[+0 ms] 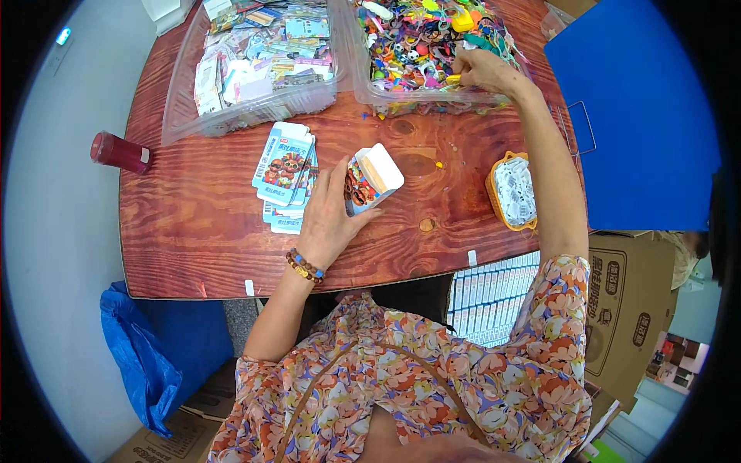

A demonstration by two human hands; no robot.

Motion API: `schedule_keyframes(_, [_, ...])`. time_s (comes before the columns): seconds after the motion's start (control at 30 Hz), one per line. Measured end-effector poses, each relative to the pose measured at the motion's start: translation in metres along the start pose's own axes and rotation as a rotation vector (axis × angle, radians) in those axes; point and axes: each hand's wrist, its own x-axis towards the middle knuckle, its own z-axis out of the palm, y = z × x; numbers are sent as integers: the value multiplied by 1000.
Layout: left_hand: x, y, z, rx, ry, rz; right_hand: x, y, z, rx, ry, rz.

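Observation:
My left hand, with a beaded bracelet at its wrist, is closed round a small printed cardboard box. The box's white flap stands open at the top right, and something pale shows in its mouth. Just left of it lies a loose pile of flat blue-and-white cartons. At the far right, my right hand reaches into a clear plastic bin full of small colourful toys and bands. Its fingers are bent together among the toys, and what they pinch is too small to make out.
A second clear bin at the back left holds many cards and packets. A yellow basket with white packets stands at the right, under my right forearm. A dark red jar is at the table's left edge. Stacked cartons show below the front edge.

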Motion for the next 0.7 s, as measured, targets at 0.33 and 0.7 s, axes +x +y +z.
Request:
schedule_keyframes(0.33, [14, -3, 4, -67, 10, -21, -43, -24, -2, 41, 247, -185])
schedule_keyframes(0.7, [19, 4, -10, -145, -166, 15, -124, -133, 28, -52, 290, -707])
